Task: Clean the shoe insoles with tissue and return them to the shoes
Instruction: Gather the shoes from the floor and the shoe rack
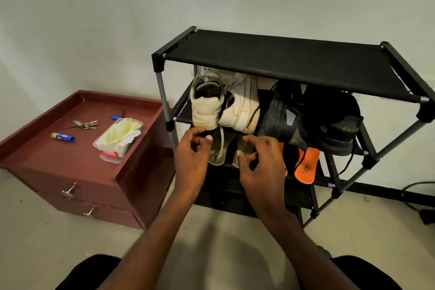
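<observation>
In front of the shoe rack [292, 63], my left hand [191, 158] and right hand [261, 162] hover with loosely spread grip, holding nothing, over the pale insoles [217, 148] beneath the white shoes [226, 103].

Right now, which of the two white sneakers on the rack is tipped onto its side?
The right white sneaker, next to the black shoes, leans over with its side panel showing. The left white sneaker, by the rack post, stands heel-out with its opening up.

Dim, soft light; edges bow, lower shelves perhaps too dark.
</observation>
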Motion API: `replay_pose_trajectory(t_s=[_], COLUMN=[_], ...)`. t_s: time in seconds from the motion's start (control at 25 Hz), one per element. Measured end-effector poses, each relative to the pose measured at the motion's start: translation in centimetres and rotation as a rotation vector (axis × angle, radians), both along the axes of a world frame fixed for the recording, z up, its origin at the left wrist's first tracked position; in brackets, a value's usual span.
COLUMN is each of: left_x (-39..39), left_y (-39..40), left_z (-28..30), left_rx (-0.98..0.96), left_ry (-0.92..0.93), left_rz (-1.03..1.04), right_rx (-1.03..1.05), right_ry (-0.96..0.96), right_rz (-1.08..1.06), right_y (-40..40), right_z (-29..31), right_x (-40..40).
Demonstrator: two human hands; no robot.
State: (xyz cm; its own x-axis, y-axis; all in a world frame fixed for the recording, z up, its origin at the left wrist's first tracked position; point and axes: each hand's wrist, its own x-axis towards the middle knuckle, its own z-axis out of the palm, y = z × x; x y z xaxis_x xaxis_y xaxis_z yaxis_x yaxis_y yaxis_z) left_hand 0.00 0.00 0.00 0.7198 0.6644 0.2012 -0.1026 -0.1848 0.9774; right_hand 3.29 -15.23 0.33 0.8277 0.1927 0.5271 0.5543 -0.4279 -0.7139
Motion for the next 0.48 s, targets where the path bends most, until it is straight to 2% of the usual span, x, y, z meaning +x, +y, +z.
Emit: replay_pose_trajectory(t_s=[0.12, 0.2, 0.28, 0.4, 0.48], left_x=[-1.0, -0.9, 0.3, 2.9, 4.8], left_y=[0.7, 1.2, 2.3, 3.5, 4.3], left_z=[0.0, 0.2, 1.5, 4.9, 6.9], left_rx=[0.159, 0.297, 0.520, 0.884, 1.022], left_ry=[0.042, 0.065, 0.138, 0.433, 0.619], left_rz=[0.017, 0.031, 0.057, 0.050, -0.005], right_rx=[-0.438, -0.612, -0.702, -0.898, -1.060], right_ry=[-0.118, -0.116, -0.133, -0.182, -0.218], right_rz=[-0.075, -0.125, -0.149, -0.175, -0.205], right_y=[1.8, 3.3, 4.2, 4.8, 5.5], right_z=[2.1, 3.5, 4.7, 7.0, 8.5], right_x=[0.9, 2.3, 4.0, 6.2, 7.2])
